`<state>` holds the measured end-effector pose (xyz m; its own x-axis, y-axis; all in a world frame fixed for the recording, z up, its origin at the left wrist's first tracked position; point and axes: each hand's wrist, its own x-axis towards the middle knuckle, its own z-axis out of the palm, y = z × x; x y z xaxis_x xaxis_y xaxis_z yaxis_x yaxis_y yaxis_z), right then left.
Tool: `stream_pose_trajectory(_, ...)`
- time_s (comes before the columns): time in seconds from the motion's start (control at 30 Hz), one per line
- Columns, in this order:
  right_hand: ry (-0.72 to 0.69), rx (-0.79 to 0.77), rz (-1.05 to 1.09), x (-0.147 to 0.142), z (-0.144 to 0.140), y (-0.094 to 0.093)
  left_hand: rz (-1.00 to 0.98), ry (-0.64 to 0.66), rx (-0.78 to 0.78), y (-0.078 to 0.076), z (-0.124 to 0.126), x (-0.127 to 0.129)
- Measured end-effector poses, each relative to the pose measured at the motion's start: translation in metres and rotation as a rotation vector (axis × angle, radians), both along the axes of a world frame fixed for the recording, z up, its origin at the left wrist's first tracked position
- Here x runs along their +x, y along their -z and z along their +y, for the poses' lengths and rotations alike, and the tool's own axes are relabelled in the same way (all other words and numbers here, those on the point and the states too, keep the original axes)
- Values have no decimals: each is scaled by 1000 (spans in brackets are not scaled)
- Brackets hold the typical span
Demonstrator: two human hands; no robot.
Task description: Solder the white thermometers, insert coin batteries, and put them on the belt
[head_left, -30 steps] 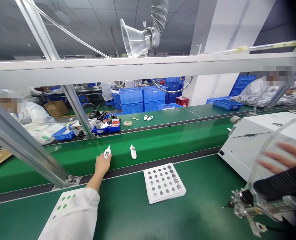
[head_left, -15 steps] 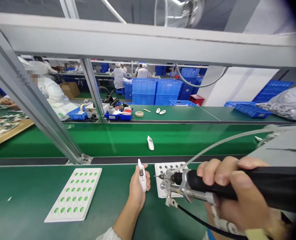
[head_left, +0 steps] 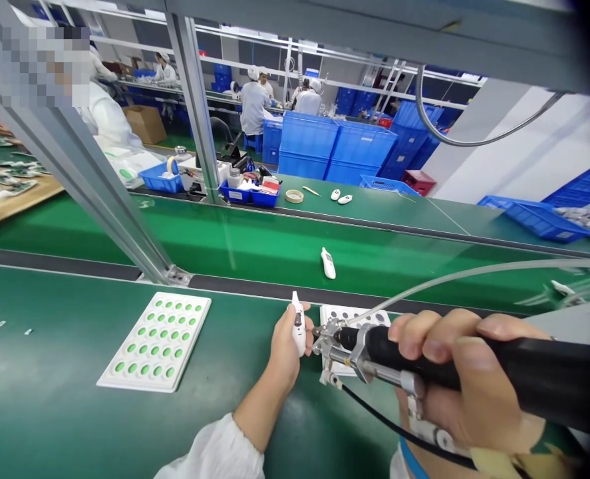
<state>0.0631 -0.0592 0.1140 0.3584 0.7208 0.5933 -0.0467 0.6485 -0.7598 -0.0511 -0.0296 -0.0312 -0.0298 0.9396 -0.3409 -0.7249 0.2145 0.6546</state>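
Observation:
My left hand (head_left: 287,336) is closed around a white ear thermometer (head_left: 298,326), held upright with its narrow probe pointing up. Gripped in my right hand (head_left: 467,372) is a black power screwdriver (head_left: 424,359), lying nearly level, with a metal screw-feed head (head_left: 330,339) at its left end. The tip of that head is at the thermometer's right side; whether it touches cannot be made out. Partly hidden behind the screwdriver lies a white tray with dark round spots (head_left: 332,313). Another white thermometer (head_left: 328,264) rests on the green conveyor belt (head_left: 255,243) beyond.
A white tray with green discs (head_left: 187,346) lies to the left on the green bench (head_left: 50,412). An aluminium post (head_left: 105,179) rises there. A clear hose (head_left: 449,276) arches over the belt. Across it are blue bins (head_left: 307,136), a tape roll (head_left: 294,195) and people in white coats.
The screwdriver's head and the thermometer in my left hand have come together; a gap stood between them before. My view has tilted and lowered.

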Motion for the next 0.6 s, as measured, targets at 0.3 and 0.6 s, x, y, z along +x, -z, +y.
stream_pose_trajectory(0.3,-23,3,60,-4,3,1,38,5,8,6,0,3)
stream_pose_trajectory(0.6,-107,35,55,-12,12,5,79,-28,-9,10,-2,2)
